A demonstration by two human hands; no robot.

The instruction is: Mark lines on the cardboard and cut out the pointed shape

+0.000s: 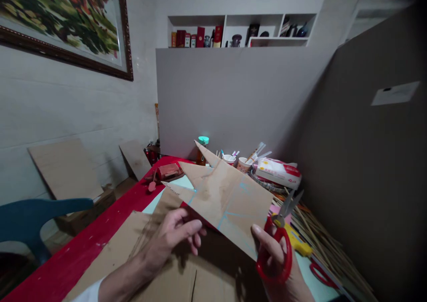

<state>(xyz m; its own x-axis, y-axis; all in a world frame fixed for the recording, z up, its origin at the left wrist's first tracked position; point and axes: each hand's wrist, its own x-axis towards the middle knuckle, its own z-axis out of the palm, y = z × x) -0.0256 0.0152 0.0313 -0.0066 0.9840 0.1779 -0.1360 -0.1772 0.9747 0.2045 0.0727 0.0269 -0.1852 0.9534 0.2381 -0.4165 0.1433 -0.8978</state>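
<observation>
A cut piece of brown cardboard (pixel 230 191) with several pointed ends on its far left and blue pen lines is held up above the table. My right hand (pixel 271 248) pinches its near right corner with the thumb. The same hand has red-handled scissors (pixel 280 239) hooked on its fingers, with the blades pointing up and slightly apart. Left of the piece's lower edge is my left hand (pixel 178 235), fingers loosely bent and apart, holding nothing. Under both hands lie larger cardboard sheets (pixel 123 244).
A red cloth (pixel 100 253) covers the table. At the back stand a teal-lidded bottle (pixel 203 146), cups of pens (pixel 244 164) and a tissue pack (pixel 278 173). A yellow tool (pixel 300 244) and thin sticks (pixel 330 248) lie right. A blue chair (pixel 43 213) stands left.
</observation>
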